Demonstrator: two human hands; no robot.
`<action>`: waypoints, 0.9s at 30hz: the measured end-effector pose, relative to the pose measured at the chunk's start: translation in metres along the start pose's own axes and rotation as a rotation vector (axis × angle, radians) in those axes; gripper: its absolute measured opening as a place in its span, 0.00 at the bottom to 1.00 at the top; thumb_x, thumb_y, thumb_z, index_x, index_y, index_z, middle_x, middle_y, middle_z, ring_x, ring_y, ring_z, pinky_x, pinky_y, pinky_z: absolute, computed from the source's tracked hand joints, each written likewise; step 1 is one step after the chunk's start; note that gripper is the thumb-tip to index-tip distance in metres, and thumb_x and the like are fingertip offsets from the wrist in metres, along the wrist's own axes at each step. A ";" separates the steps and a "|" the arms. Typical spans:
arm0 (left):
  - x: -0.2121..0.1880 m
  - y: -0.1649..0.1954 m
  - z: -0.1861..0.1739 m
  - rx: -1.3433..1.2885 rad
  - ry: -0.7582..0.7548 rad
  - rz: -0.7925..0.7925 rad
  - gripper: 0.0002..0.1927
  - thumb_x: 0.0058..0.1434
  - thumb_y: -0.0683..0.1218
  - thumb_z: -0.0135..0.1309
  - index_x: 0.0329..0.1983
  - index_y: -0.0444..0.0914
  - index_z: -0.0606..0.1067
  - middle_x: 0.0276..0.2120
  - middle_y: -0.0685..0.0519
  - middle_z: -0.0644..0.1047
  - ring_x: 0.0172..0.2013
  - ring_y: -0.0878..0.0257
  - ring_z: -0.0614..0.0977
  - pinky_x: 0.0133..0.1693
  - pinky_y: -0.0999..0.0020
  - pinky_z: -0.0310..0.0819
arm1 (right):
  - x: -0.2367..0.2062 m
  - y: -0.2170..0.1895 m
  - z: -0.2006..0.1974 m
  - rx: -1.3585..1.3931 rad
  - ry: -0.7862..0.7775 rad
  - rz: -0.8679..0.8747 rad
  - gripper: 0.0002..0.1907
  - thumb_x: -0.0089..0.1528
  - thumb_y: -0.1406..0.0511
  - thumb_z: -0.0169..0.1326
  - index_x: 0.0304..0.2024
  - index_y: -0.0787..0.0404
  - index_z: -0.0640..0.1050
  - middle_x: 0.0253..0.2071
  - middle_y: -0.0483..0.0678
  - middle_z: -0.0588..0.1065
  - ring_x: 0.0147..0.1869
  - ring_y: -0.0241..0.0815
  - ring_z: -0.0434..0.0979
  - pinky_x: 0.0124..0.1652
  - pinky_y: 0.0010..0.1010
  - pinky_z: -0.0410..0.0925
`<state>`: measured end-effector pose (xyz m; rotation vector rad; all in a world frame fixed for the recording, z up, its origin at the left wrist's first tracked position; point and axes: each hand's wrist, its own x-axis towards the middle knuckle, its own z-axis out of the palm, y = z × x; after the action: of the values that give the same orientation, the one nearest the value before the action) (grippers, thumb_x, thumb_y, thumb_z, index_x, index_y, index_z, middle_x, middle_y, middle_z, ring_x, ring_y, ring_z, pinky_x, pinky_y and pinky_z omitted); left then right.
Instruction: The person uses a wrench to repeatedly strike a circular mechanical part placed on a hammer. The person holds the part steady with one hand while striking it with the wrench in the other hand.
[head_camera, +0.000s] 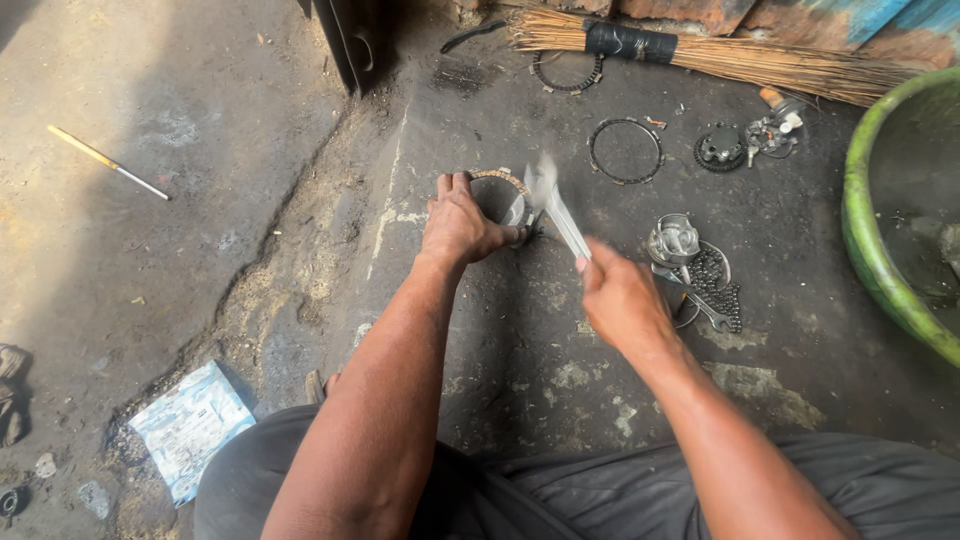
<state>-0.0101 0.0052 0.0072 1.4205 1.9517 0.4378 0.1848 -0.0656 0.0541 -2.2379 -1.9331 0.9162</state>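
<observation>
arms: bare, no sleeves | left hand (458, 225), right hand (620, 300): ungloved | legs: dark grey trousers

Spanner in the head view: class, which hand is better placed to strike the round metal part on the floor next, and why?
Right. The right hand already grips the spanner, raised and blurred just above the round metal part. The left hand is busy gripping that part against the floor.

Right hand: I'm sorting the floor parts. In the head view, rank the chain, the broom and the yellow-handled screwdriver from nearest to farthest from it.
From the right hand:
1. Chain, just to its right on the floor.
2. Broom, far ahead along the wall.
3. Yellow-handled screwdriver, far left on the floor.
</observation>
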 end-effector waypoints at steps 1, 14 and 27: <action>0.000 0.000 0.000 0.007 -0.006 0.003 0.64 0.37 0.58 0.78 0.72 0.33 0.55 0.67 0.46 0.61 0.66 0.43 0.65 0.66 0.56 0.64 | 0.001 0.000 -0.001 0.037 0.023 -0.003 0.22 0.73 0.59 0.43 0.70 0.47 0.69 0.22 0.46 0.73 0.22 0.39 0.71 0.23 0.35 0.63; 0.002 0.000 0.005 0.055 -0.017 0.023 0.64 0.39 0.57 0.79 0.73 0.33 0.54 0.69 0.44 0.58 0.66 0.42 0.64 0.66 0.55 0.62 | 0.016 0.020 0.018 0.163 0.171 -0.178 0.20 0.69 0.60 0.47 0.63 0.54 0.74 0.29 0.38 0.74 0.25 0.34 0.77 0.26 0.29 0.70; -0.001 0.001 0.004 0.035 0.005 0.042 0.63 0.40 0.56 0.77 0.73 0.31 0.54 0.70 0.42 0.60 0.66 0.41 0.64 0.67 0.57 0.63 | 0.005 0.011 0.009 0.281 0.154 -0.137 0.21 0.69 0.60 0.46 0.65 0.52 0.72 0.24 0.40 0.75 0.19 0.35 0.70 0.17 0.31 0.63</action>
<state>-0.0064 0.0044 0.0051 1.4860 1.9449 0.4285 0.1906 -0.0664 0.0409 -1.9341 -1.7438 0.9033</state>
